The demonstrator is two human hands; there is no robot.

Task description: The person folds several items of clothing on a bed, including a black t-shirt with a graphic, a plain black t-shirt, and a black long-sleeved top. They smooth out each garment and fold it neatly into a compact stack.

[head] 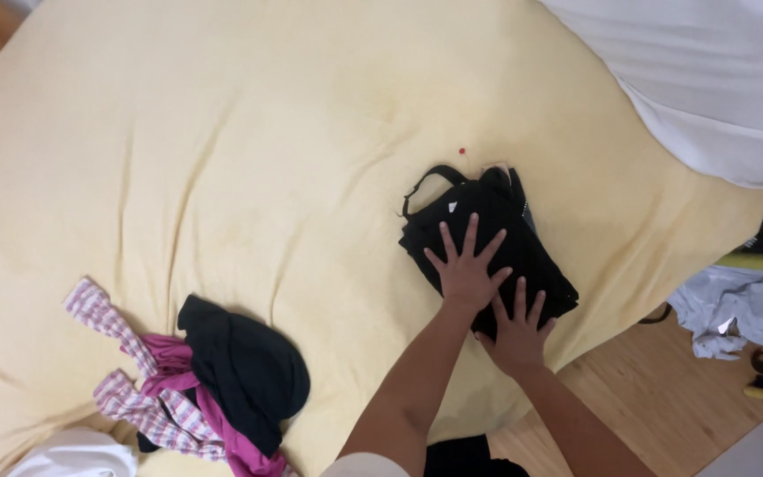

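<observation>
A folded black garment (496, 212) with thin straps lies on the yellow bedspread (222, 132), right of centre. My left hand (467, 265) rests flat on top of it, fingers spread. My right hand (517, 329) presses flat on the garment's near edge, fingers apart, just below and right of the left hand. Neither hand grips anything.
A heap of clothes lies at the lower left: a black piece (245, 367), a magenta piece (214, 415) and a pink-and-white striped piece (121, 353). A white duvet (708, 71) covers the upper right. Wooden floor (655, 389) with crumpled pale clothing (735, 309) is at the right.
</observation>
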